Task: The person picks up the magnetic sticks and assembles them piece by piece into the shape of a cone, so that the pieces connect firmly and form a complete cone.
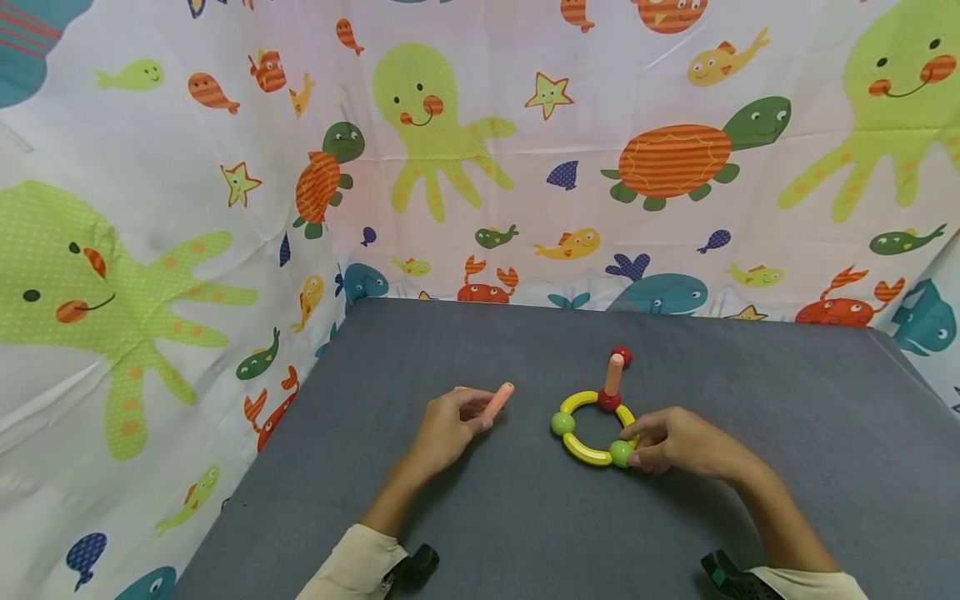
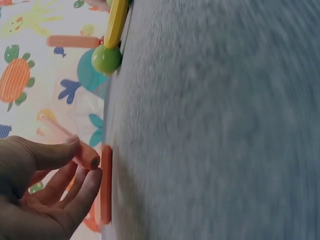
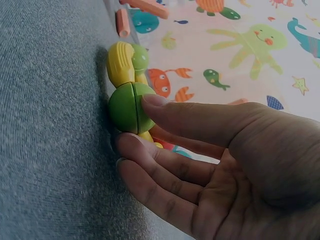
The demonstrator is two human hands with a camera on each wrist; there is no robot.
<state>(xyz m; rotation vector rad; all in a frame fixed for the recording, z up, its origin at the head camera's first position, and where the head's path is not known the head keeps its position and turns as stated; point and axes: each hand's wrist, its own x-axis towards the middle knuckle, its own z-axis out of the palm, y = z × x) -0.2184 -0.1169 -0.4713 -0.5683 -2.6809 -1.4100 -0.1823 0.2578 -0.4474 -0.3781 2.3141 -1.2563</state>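
Note:
Between thumb and fingertips, my left hand [image 1: 447, 427] pinches a salmon-pink stick [image 1: 498, 402], its tip pointing up and away. A second pink stick [image 2: 104, 185] lies on the table just beyond that hand. To the right is a flat ring of curved yellow pieces [image 1: 588, 451] joined by green balls [image 1: 563, 423] and a red ball [image 1: 609, 401]. Another pink stick [image 1: 614, 375] stands upright on the ring's red ball. My right hand [image 1: 678, 442] grips the ring's near right side, its thumb on a green ball [image 3: 131, 107] and fingers beneath it.
A separate red ball [image 1: 622, 356] sits behind the upright stick. The grey table [image 1: 525, 533] reaches back to a cloth [image 1: 480, 183] printed with sea animals, which also hangs along the left side.

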